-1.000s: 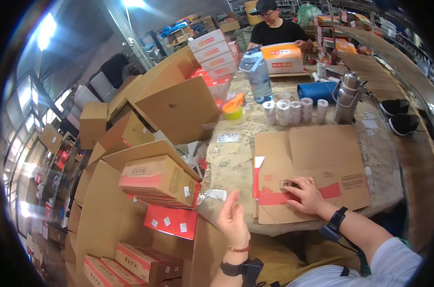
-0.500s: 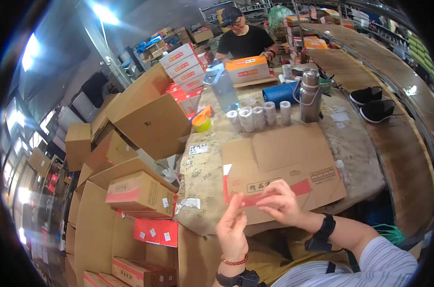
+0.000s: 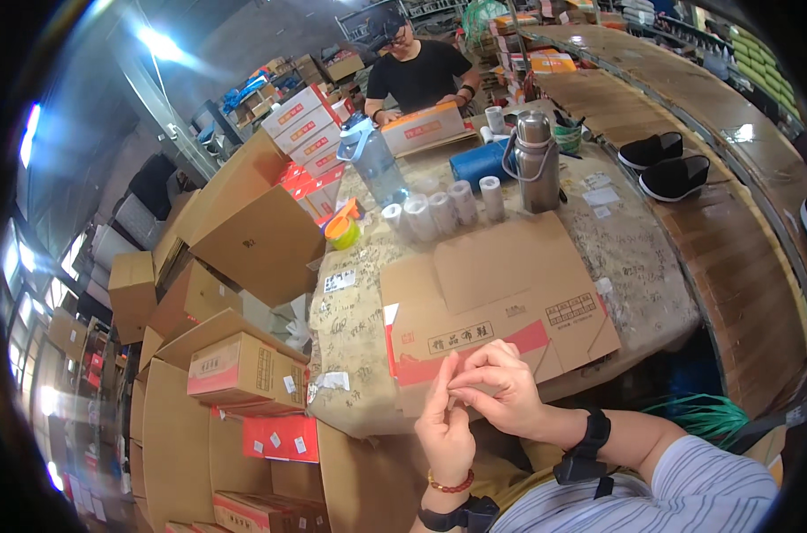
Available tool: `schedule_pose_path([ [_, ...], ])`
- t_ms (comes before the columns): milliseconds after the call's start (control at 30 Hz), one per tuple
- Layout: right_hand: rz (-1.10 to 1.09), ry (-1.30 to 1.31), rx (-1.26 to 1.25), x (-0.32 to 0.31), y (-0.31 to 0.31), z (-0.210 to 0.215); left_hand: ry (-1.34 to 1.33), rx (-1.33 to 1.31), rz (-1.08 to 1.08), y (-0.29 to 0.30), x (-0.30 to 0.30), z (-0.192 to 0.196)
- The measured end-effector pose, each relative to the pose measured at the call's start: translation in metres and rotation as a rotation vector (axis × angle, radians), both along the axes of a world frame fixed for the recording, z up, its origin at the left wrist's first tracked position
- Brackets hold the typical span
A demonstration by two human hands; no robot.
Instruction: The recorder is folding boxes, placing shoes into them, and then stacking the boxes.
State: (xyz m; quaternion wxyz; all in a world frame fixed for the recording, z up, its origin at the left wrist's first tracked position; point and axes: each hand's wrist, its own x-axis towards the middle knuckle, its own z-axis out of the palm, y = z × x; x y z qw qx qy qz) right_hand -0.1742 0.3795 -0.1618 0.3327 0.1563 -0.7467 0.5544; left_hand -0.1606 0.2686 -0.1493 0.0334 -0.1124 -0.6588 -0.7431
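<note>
Lying flat on the cluttered table [image 3: 648,266]: one flattened brown carton [image 3: 483,280]. Left hand [image 3: 448,440] and right hand [image 3: 506,395] meet over its near edge, fingertips bunched nearly closed, can't tell if they're pinching anything. White rolls [image 3: 442,213] and a steel flask [image 3: 537,169] behind.

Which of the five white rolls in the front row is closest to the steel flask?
The rightmost roll, just left of the steel flask; the other four rolls stand farther left.
</note>
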Motion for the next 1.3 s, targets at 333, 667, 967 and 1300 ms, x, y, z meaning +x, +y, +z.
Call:
schedule_pose_path([
  [333,-0.073,0.008,0.057,0.010,0.005,0.004,0.227,-0.260,0.071,0.000,0.001,-0.005],
  [667,-0.124,0.084,0.105,0.012,0.007,0.008,0.211,-0.263,0.119,0.005,0.003,-0.011],
  [967,-0.063,-0.006,0.084,0.013,0.010,0.005,0.199,-0.278,0.139,0.006,0.004,-0.010],
  [1300,0.072,-0.166,0.045,0.015,0.012,0.003,0.187,-0.273,0.118,-0.002,0.000,-0.015],
])
